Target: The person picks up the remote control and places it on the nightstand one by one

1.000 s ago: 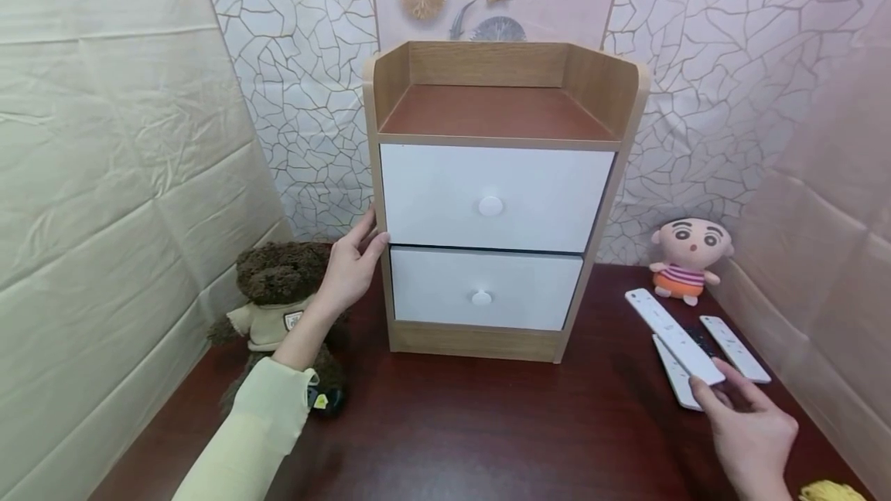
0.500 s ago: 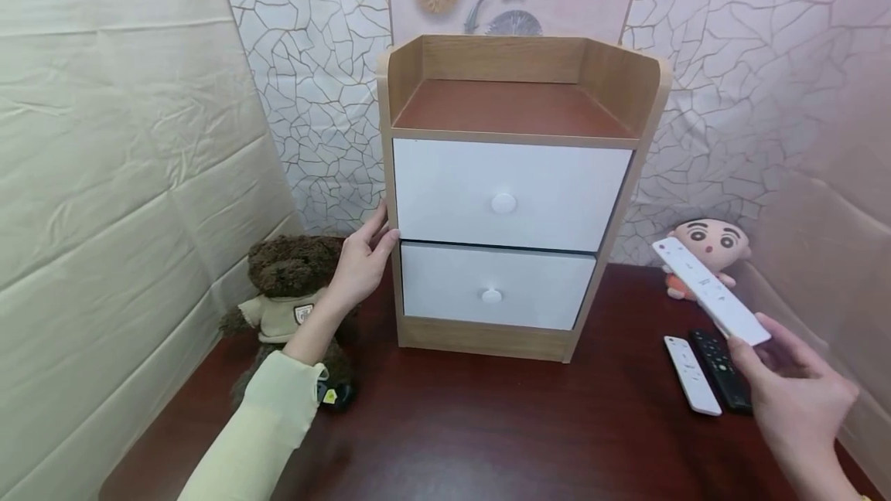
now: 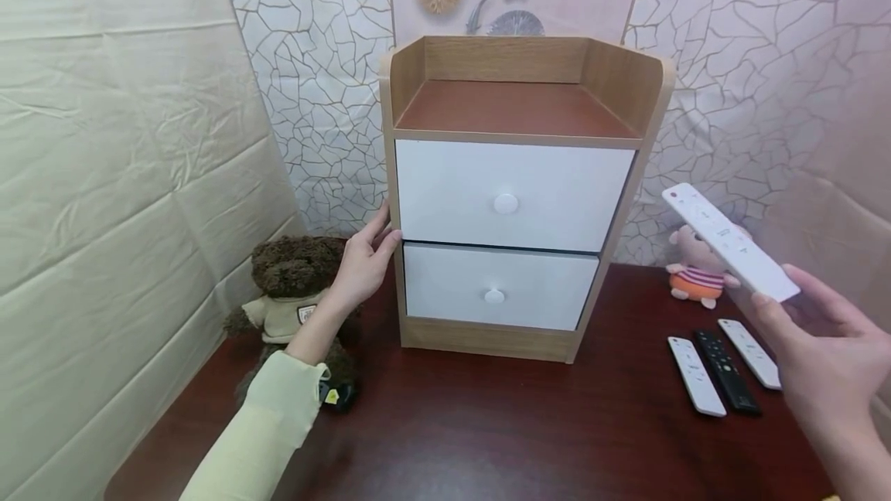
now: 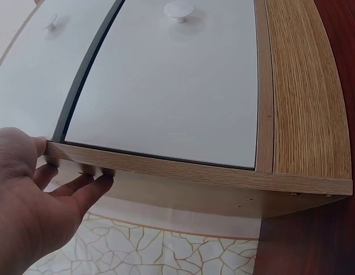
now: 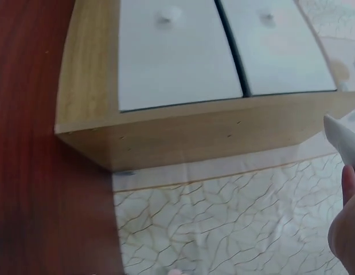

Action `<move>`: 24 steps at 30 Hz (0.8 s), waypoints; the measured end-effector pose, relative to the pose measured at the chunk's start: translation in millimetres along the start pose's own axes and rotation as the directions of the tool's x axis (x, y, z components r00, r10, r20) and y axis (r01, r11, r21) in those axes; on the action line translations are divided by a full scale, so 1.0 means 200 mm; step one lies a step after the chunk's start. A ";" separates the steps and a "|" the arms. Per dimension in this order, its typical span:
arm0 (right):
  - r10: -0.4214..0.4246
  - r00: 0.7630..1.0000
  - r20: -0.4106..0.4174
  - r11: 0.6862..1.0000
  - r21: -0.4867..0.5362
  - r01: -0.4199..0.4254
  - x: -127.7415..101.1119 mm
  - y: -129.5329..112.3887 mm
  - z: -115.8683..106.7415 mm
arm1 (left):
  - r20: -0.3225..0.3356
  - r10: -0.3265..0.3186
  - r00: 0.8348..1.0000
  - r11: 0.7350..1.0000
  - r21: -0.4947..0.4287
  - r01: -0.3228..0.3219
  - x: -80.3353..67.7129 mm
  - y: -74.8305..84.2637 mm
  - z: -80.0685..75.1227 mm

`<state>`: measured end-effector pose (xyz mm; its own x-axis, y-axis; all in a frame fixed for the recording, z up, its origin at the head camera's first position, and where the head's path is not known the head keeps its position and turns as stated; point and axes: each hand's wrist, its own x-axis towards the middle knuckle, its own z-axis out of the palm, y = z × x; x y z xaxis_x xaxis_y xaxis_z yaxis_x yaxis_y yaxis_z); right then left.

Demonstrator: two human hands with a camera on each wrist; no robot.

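Observation:
A wooden cabinet [image 3: 487,337] with two white-fronted drawers stands in the middle of the head view. My left hand [image 3: 363,261] rests on its left side edge. The left wrist view has the thumb at the front edge and the fingers [image 4: 91,192] against the side panel. My right hand [image 3: 828,342] grips the near end of a white remote control [image 3: 731,242], raised off the table at the right. Beneath it lie a white remote [image 3: 696,376], a black remote [image 3: 727,371] and another white remote [image 3: 750,354], side by side.
At the left, a brown teddy bear [image 3: 292,273] sits behind my left forearm. A plush doll [image 3: 696,277] in an orange and striped outfit sits at the back right, partly covered by the raised remote. Cloth-covered walls [image 3: 132,199] enclose the dark red table [image 3: 480,424].
My right hand has lifted the white remote up and to the right, away from the other remotes. My left hand stays at the cabinet's edge. The head view has shifted slightly.

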<state>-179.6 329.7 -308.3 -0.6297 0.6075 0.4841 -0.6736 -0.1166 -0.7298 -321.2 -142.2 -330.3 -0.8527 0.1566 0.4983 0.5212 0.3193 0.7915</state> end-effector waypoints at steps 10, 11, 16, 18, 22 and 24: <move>-0.056 0.992 0.111 0.998 -0.018 0.058 0.00 -0.09 0.13 | -0.004 0.009 1.000 1.000 -0.009 -0.009 0.00 -0.01 0.00; -0.065 0.990 0.124 0.998 -0.011 0.067 0.00 -0.10 0.14 | -0.005 0.009 1.000 1.000 -0.009 -0.010 0.00 -0.01 0.00; -0.171 0.970 0.171 0.980 -0.069 0.185 0.01 -0.13 0.23 | -0.001 0.003 1.000 1.000 -0.009 -0.003 0.00 0.00 0.00; -0.200 0.962 0.187 0.975 -0.060 0.214 0.01 -0.13 0.26 | -0.001 0.000 1.000 1.000 -0.005 0.000 0.00 0.00 0.00; -0.196 0.963 0.187 0.962 -0.156 0.226 0.00 -0.16 0.34 | -0.005 -0.002 1.000 1.000 0.002 0.002 0.00 0.01 0.00; -0.183 0.965 0.186 0.962 -0.168 0.215 0.00 -0.16 0.39 | -0.004 0.001 1.000 1.000 -0.003 -0.001 0.00 0.01 0.00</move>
<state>-187.8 273.2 -247.2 -0.5564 0.4617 0.6909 -0.7184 0.1506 -0.6791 -320.1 -141.7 -329.5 -0.8522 0.1533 0.5003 0.5220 0.3166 0.7920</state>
